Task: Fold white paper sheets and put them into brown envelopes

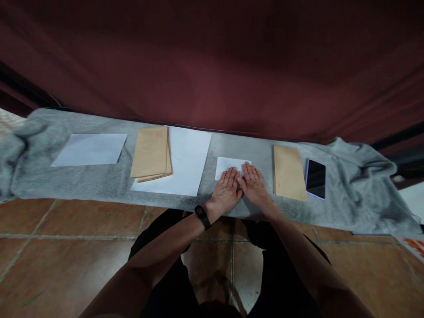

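A small white sheet of paper (228, 163), perhaps folded, lies on the grey cloth in front of me. Flat on its lower left part rests my left hand (226, 190), fingers stretched out, a black band on the wrist. My right hand (254, 185) lies flat beside it, its fingertips on the paper's right side. The thumbs of both hands meet near the middle. Part of the paper is hidden under the fingers. Left of my hands is a larger white sheet (190, 163), with a pile of brown envelopes (150, 152) overlapping its left side.
Another white sheet (91, 149) lies far left on the grey cloth (43, 176). To the right are more brown paper envelopes (289, 172) and a phone (316, 178). The cloth bunches up at both ends. A dark red surface (212, 79) rises behind.
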`<control>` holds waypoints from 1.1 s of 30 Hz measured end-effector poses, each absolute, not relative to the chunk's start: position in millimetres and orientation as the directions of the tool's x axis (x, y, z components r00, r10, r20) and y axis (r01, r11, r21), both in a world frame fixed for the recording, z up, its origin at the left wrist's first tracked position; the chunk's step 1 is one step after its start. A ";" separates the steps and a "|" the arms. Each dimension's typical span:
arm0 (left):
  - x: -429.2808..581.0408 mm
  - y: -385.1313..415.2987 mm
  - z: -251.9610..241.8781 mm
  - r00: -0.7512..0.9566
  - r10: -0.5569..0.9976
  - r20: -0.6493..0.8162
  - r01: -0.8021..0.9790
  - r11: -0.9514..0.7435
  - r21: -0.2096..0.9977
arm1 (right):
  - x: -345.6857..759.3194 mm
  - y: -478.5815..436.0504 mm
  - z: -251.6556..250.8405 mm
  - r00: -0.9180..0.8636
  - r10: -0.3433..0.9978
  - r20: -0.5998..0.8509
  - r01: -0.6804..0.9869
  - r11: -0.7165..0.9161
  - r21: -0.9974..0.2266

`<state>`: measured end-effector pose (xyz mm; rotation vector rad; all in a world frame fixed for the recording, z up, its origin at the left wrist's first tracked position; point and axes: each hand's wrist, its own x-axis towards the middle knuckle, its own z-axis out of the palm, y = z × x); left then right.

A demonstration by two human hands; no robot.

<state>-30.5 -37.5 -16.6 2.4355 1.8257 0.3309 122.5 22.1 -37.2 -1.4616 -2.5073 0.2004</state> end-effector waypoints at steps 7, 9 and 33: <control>-39.8 -38.2 -15.1 0.238 0.964 0.116 0.942 -0.258 0.212 | 131.7 22.3 -40.1 -0.470 0.858 0.207 0.840 0.507 -0.195; -45.7 -36.9 -15.9 0.214 0.969 0.123 0.946 -0.237 0.220 | 133.2 22.3 -41.0 -0.462 0.858 0.226 0.843 0.503 -0.189; -86.9 12.2 9.6 -0.211 0.977 0.041 0.753 0.136 0.644 | 105.8 2.1 -20.8 -0.532 0.837 0.128 0.806 0.547 -0.227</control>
